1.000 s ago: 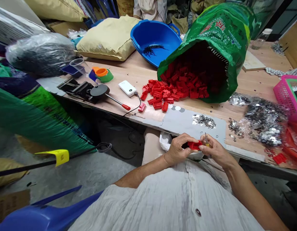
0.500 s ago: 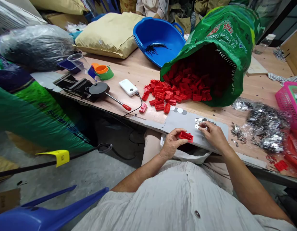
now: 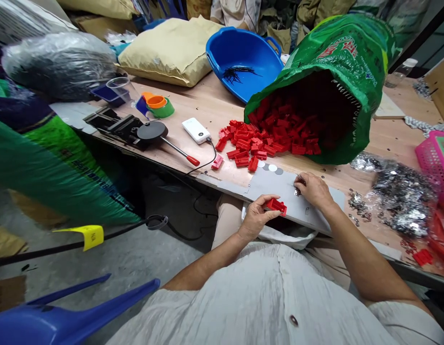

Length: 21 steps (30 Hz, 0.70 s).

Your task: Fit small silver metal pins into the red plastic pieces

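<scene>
My left hand (image 3: 257, 216) is closed on a small red plastic part (image 3: 276, 206), held just over the near edge of a grey board (image 3: 279, 189) on the table. My right hand (image 3: 313, 189) rests on that board with its fingertips pinched over a little heap of small shiny metal pieces (image 3: 298, 190); what the fingers hold is hidden. Behind the board lies a pile of red plastic parts (image 3: 251, 142) spilling from a green sack (image 3: 330, 72) on its side.
A blue basin (image 3: 243, 60), a white power bank (image 3: 196, 130) with cable, a black hand press with red-tipped lever (image 3: 146, 134), tape rolls (image 3: 157, 105), and bags of shiny metal pieces (image 3: 398, 191) lie on the wooden table. A pink basket (image 3: 432, 153) stands at right. A blue chair (image 3: 71, 316) is at lower left.
My hands have parted and moved from my lap up to the table. The right hand reached onto the grey board's metal pieces; the left still holds the red part.
</scene>
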Each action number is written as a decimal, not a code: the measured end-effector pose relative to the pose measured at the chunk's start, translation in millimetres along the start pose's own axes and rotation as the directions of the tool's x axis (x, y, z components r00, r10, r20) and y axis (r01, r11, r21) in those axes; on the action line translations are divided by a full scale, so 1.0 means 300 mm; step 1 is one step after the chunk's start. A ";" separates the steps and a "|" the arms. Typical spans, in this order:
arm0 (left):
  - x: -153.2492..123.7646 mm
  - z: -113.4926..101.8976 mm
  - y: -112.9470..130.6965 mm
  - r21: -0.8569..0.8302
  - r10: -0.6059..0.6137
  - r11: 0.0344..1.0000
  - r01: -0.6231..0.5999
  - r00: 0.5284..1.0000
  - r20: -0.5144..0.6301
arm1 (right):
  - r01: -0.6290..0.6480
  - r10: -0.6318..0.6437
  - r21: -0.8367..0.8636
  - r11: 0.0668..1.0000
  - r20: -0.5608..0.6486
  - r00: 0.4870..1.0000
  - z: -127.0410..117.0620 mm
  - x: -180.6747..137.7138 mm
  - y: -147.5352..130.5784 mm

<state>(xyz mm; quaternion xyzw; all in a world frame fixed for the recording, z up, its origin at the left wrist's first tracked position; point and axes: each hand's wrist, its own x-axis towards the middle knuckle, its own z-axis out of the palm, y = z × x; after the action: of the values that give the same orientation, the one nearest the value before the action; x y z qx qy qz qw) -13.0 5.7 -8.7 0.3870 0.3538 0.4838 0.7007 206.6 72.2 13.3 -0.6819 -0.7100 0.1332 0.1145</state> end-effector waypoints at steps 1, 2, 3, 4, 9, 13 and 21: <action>0.001 0.000 0.000 -0.002 -0.005 1.000 0.005 1.000 0.001 | -0.006 0.006 0.046 0.999 0.014 1.000 -0.005 -0.001 0.005; 0.001 0.001 -0.001 -0.007 -0.008 1.000 0.008 1.000 0.001 | -0.019 0.016 0.098 0.995 0.029 0.999 -0.011 -0.004 0.011; 0.002 0.001 -0.002 -0.013 -0.011 1.000 0.011 1.000 0.003 | -0.035 0.029 0.150 0.988 0.040 0.999 -0.016 -0.009 0.019; 0.002 0.002 -0.003 -0.018 -0.013 1.000 0.013 1.000 0.004 | -0.052 0.044 0.196 0.979 0.046 0.998 -0.021 -0.016 0.028; 0.008 0.010 -0.014 -0.026 -0.012 1.000 0.012 1.000 0.016 | -0.090 0.087 0.343 0.935 0.026 0.996 -0.023 -0.057 0.078; 0.014 0.026 -0.014 -0.034 0.012 0.999 -0.012 1.000 0.004 | -0.081 0.060 0.578 0.812 0.056 0.997 -0.024 -0.104 0.077; 0.011 0.062 0.018 0.085 0.079 0.993 -0.085 0.994 0.073 | -0.191 -0.055 0.829 0.526 0.258 0.965 -0.062 -0.249 -0.052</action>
<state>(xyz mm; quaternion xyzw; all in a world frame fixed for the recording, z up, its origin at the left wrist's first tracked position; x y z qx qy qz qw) 1.9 6.4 4.1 0.4481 0.3340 0.4824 0.6745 201.5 -2.5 37.4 -0.5448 -0.5367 0.5507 0.3344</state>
